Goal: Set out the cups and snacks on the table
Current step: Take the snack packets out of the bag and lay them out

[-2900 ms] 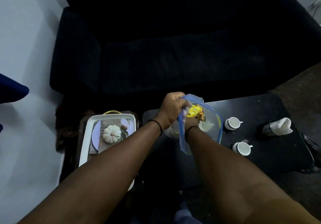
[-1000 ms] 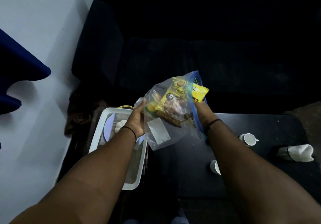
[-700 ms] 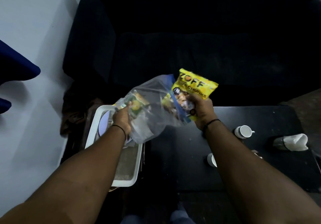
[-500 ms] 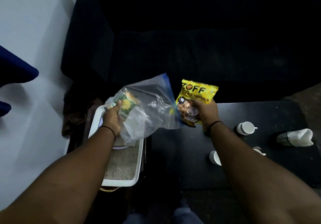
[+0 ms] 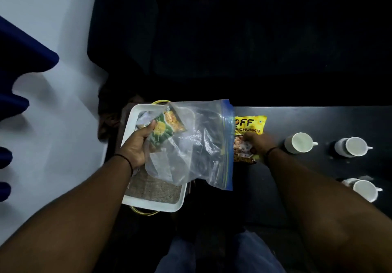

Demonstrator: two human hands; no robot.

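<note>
My left hand [image 5: 135, 147] grips a clear zip bag [image 5: 197, 145] with a blue seal, held over the white tray [image 5: 131, 124]. A green snack packet [image 5: 163, 130] lies inside the bag under my thumb. My right hand [image 5: 257, 143] holds a yellow snack packet [image 5: 249, 126] low over the black table [image 5: 318, 120], outside the bag; whether it touches the table I cannot tell. Three white cups stand on the table to the right: one [image 5: 299, 142] nearest my hand, one [image 5: 353, 146] further right, one [image 5: 364, 190] nearer me.
The tray holds a burlap mat [image 5: 157, 188] and has gold handles. A dark sofa [image 5: 233, 39] runs behind the table. A white wall [image 5: 53, 29] is to the left. My knees [image 5: 212, 251] show at the bottom.
My right hand drew the yellow packet out of the bag and lowered it toward the table. My left hand carried the bag left over the tray. The view shifted.
</note>
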